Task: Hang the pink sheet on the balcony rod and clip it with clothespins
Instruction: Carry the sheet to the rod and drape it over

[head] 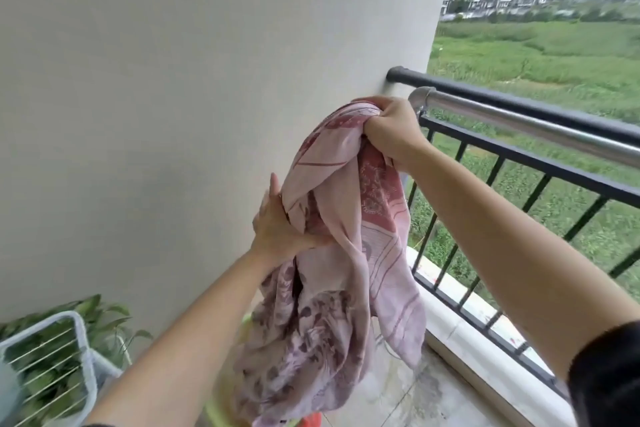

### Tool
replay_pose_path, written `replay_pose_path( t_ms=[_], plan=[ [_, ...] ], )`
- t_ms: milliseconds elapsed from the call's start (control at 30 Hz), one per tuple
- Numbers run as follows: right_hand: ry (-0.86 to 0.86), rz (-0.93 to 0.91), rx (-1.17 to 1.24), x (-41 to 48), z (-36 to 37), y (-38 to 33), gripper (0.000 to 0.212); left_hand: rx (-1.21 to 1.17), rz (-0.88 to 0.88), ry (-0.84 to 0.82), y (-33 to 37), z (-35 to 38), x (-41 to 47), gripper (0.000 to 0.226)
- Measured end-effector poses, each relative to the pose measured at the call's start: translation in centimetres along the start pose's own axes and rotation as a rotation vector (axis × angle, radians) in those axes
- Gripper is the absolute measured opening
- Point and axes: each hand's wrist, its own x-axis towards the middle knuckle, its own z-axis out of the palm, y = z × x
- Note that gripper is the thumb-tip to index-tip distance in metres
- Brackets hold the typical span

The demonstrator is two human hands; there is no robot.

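The pink patterned sheet (pixel 339 253) hangs bunched in the air in front of the white wall. My right hand (pixel 391 130) grips its top in a fist, just left of the end of the shiny steel rod (pixel 512 121). Lower down, my left hand (pixel 280 225) holds a fold of the sheet at its left side, thumb pointing up. The sheet's lower end dangles over a yellow-green basin (pixel 221 416). No clothespins are visible.
A black metal railing (pixel 519 163) runs behind and below the steel rod, along the balcony's right edge. A white wire drying rack (pixel 52 367) and a leafy plant (pixel 104 319) stand at the lower left. The white wall (pixel 173 80) fills the left.
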Motion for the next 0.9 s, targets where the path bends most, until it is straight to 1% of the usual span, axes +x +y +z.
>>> replay_pose_path(
  t_ms=[33, 67, 100, 133, 167, 200, 233, 267, 300, 333, 367, 400, 433, 500, 567, 600, 667, 733, 767, 800, 867, 900],
  plan=[
    [0.004, 0.031, 0.057, 0.1, 0.0, 0.1, 0.043, -0.083, -0.03, -0.029, -0.1, 1.7, -0.2, 0.161],
    [0.005, 0.053, 0.076, 0.1, 0.0, 0.1, 0.044, -0.142, -0.05, -0.046, -0.2, 3.0, -0.3, 0.151],
    [0.005, 0.049, 0.028, 0.2, -0.4, 0.0, 0.045, -0.16, -0.053, -0.069, -0.4, 4.2, -0.2, 0.128],
    [-0.011, 0.013, -0.097, 0.2, -1.1, -0.2, 0.045, -0.113, -0.023, -0.079, -0.5, 4.8, 0.3, 0.09],
    [-0.043, -0.061, -0.279, 0.3, -2.3, -0.3, 0.044, -0.017, 0.031, -0.076, -0.5, 4.4, 0.9, 0.051],
    [-0.096, -0.139, -0.505, 0.4, -3.6, -0.3, 0.043, 0.082, 0.071, -0.062, -0.5, 3.5, 1.8, 0.026],
    [-0.163, -0.201, -0.724, 0.6, -4.8, -0.2, 0.041, 0.14, 0.097, -0.034, -0.5, 2.0, 2.9, 0.015],
    [-0.233, -0.209, -0.92, 0.6, -6.0, -0.1, 0.04, 0.192, 0.118, 0.012, -0.7, 0.1, 4.2, 0.014],
    [-0.299, -0.152, -1.097, 0.7, -7.0, 0.3, 0.042, 0.247, 0.163, 0.082, -0.7, -1.9, 5.6, 0.019],
    [-0.366, -0.054, -1.256, 0.7, -7.6, 0.7, 0.044, 0.296, 0.22, 0.163, -0.4, -3.9, 7.1, 0.023],
    [-0.433, 0.043, -1.377, 0.8, -7.8, 1.3, 0.043, 0.323, 0.285, 0.244, 0.2, -5.8, 8.4, 0.025],
    [-0.467, 0.104, -1.447, 0.7, -7.8, 1.9, 0.04, 0.338, 0.345, 0.314, 1.2, -7.5, 9.3, 0.025],
    [-0.454, 0.114, -1.467, 0.8, -7.6, 2.2, 0.034, 0.352, 0.399, 0.372, 2.4, -8.9, 10.1, 0.025],
    [-0.354, 0.092, -1.444, 1.5, -7.0, 2.7, 0.027, 0.352, 0.494, 0.491, 4.9, -11.3, 11.0, 0.025],
    [-0.3, 0.11, -1.381, 2.7, -6.3, 2.6, 0.028, 0.297, 0.571, 0.604, 7.2, -13.5, 11.4, 0.027],
    [-0.301, 0.14, -1.334, 3.3, -5.9, 2.3, 0.028, 0.276, 0.597, 0.651, 8.2, -14.4, 11.4, 0.028],
    [-0.285, 0.263, -1.165, 4.4, -5.2, 1.4, 0.03, 0.257, 0.642, 0.737, 10.4, -16.0, 11.4, 0.029],
    [-0.279, 0.44, -0.892, 5.2, -4.3, 0.1, 0.031, 0.249, 0.696, 0.82, 12.9, -17.6, 11.4, 0.03],
    [-0.297, 0.495, -0.763, 5.7, -3.9, -0.6, 0.03, 0.252, 0.725, 0.86, 14.1, -18.3, 11.4, 0.03],
    [-0.294, 0.51, -0.626, 6.3, -3.5, -1.0, 0.027, 0.255, 0.748, 0.897, 15.3, -19.0, 11.3, 0.031],
    [-0.205, 0.489, -0.252, 7.8, -2.3, -1.6, 0.017, 0.237, 0.755, 0.976, 17.4, -20.2, 11.2, 0.031],
    [-0.141, 0.468, -0.038, 8.6, -1.7, -2.2, 0.022, 0.225, 0.748, 1.013, 18.2, -20.7, 11.2, 0.031]
  ],
)
